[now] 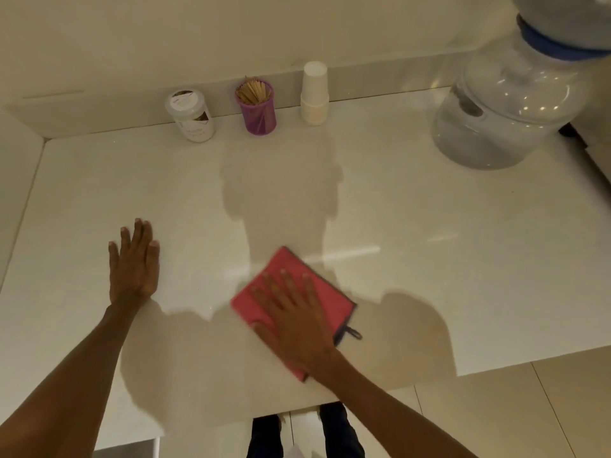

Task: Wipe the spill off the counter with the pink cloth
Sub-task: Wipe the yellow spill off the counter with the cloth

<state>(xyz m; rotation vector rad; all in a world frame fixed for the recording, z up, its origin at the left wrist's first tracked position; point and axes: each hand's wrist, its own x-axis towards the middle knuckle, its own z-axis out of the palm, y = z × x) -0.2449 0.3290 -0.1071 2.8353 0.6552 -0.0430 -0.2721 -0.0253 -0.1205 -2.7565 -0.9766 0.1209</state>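
Note:
A folded pink cloth (281,282) with a dark edge and a small hanging loop lies flat on the white counter (429,276), near its front edge. My right hand (294,319) presses down on the cloth with its fingers spread, covering the cloth's near half. My left hand (134,262) rests flat on the bare counter to the left, fingers together, holding nothing. No spill stands out on the glossy surface; a faint bright streak (344,254) runs just beyond the cloth.
Against the back wall stand a lidded jar (191,115), a purple cup of wooden sticks (256,105) and a stack of paper cups (314,94). A large clear water bottle (506,114) fills the back right corner. The counter ends at the right and front; tiled floor lies below.

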